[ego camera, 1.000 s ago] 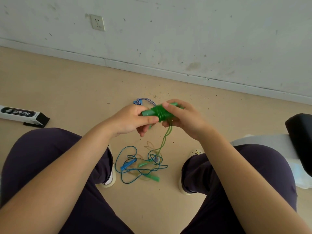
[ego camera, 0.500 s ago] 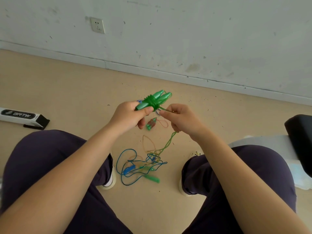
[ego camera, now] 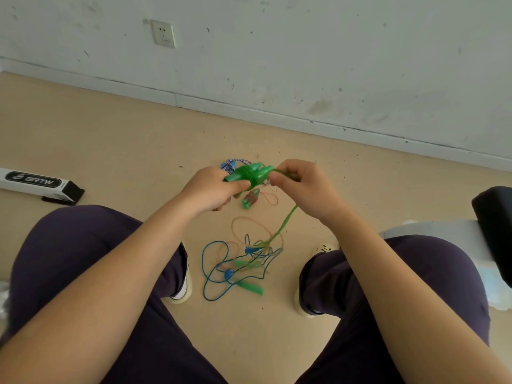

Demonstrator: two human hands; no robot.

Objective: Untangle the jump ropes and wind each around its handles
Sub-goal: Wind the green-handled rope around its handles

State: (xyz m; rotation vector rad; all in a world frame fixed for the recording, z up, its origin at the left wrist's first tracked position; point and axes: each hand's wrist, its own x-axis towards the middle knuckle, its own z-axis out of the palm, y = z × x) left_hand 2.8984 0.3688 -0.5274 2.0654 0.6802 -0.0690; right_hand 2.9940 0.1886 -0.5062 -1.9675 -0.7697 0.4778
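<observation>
While a tangle of ropes [ego camera: 238,264] sprawls on the beige floor [ego camera: 110,151] between the seated person's shoes, a green jump rope's paired handles [ego camera: 249,174] are held above it, level with both hands. Their middle is wrapped in coils of green cord [ego camera: 282,225], whose free length drops from the right hand down into the tangle. The left hand [ego camera: 210,189] grips the handles' left end, thumb pressed along them. The right hand [ego camera: 302,184], just right of the handles, pinches the cord where it leaves the coils, fingers curled. A small green-and-red wound bundle [ego camera: 250,199] lies on the floor just below the handles, a blue-and-white braided rope [ego camera: 230,164] behind them.
</observation>
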